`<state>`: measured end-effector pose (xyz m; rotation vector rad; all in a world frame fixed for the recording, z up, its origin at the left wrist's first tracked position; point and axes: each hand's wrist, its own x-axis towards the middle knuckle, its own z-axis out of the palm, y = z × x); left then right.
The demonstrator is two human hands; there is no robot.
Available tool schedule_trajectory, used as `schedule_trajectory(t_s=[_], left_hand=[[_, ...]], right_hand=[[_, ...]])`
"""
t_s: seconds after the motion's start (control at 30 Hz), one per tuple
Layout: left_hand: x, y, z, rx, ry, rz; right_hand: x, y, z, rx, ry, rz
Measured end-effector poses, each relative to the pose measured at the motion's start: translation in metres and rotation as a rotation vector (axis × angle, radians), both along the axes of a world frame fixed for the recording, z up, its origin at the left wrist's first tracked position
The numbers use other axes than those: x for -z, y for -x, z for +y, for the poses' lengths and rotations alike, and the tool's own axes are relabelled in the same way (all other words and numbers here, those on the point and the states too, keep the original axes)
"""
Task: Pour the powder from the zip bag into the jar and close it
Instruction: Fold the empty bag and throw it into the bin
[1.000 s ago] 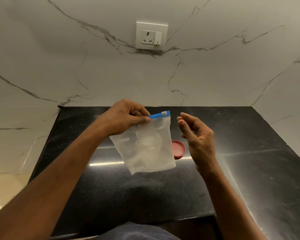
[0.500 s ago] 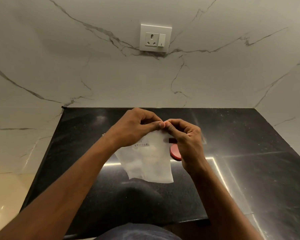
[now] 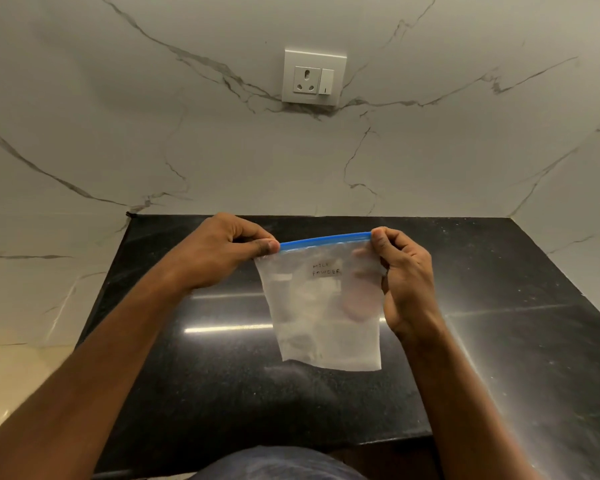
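Blue zip strip: runs level, left to right, stretched between the hands; I cannot tell if it is sealed.
Zip bag: hangs below the strip, above the middle of the black counter.
Left hand: pinches the bag at the strip's left end.
Right hand: pinches the right end; the hands are apart and equally near.
Jar: not clearly seen; a reddish shape shows through the bag.
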<state>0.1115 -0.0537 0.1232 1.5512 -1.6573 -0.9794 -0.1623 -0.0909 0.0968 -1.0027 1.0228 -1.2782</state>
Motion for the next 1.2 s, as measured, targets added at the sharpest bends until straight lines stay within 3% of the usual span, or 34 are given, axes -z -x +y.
schedule_trajectory(t_s=[0.13,0.27,0.37,0.5,0.63,0.9,1.1,1.2], left_hand=[[0.006,-0.002,0.002,-0.061,0.059,0.055],[0.026,0.007,0.014,0.001,-0.098,0.497],[0.052,0.024,0.023,-0.031,-0.196,0.590],[0.065,0.030,0.024,-0.206,-0.169,0.722],[0.064,0.021,0.025,-0.152,-0.241,0.816],[0.062,0.007,0.027,-0.048,-0.352,0.846],[0.084,0.001,0.030,-0.054,-0.350,1.230],[0.089,-0.011,0.038,0.109,-0.319,1.053]], right_hand=[[0.002,0.001,0.000,-0.033,-0.044,-0.058],[-0.002,-0.003,-0.002,-0.051,-0.130,-0.138],[0.000,-0.010,-0.003,-0.057,-0.200,-0.232],[0.017,-0.010,0.011,-0.331,-0.185,0.024],[0.037,-0.007,0.024,-0.504,-0.149,0.185],[0.048,0.001,0.022,-0.455,-0.164,0.067],[0.058,-0.011,0.028,-0.208,-0.335,-0.170],[0.056,-0.012,0.028,-0.162,-0.428,-0.262]])
